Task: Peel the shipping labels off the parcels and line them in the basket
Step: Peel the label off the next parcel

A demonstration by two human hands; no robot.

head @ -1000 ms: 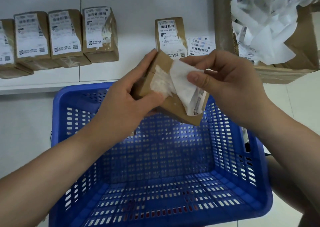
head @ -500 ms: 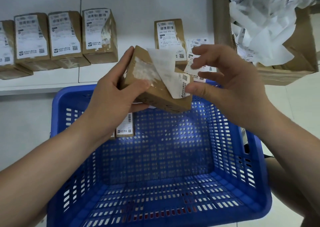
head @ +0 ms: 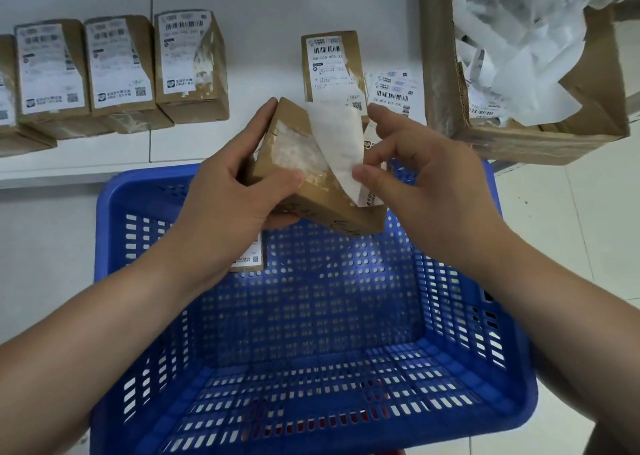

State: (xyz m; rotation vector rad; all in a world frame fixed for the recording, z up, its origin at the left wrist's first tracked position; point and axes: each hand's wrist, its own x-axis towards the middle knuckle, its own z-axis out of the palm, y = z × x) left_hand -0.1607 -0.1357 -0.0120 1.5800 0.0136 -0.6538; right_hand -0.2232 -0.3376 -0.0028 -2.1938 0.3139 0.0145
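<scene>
Low in the frame the blue basket (head: 311,368) gapes; above its far rim, at centre, the left hand (head: 228,205) grips the parcel (head: 311,191) while the right hand (head: 426,184) pinches the half-lifted label (head: 337,142) between thumb and finger — pulled too sharply it may tear, leaving paper stuck; labelled parcels (head: 117,70) wait upper left

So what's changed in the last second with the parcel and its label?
The right hand has re-pinched the label lower down; its peeled flap now stands up off the parcel, which tilted nearer level. The left hand still grips the parcel over the blue basket; the shelf parcels are unmoved.
</scene>
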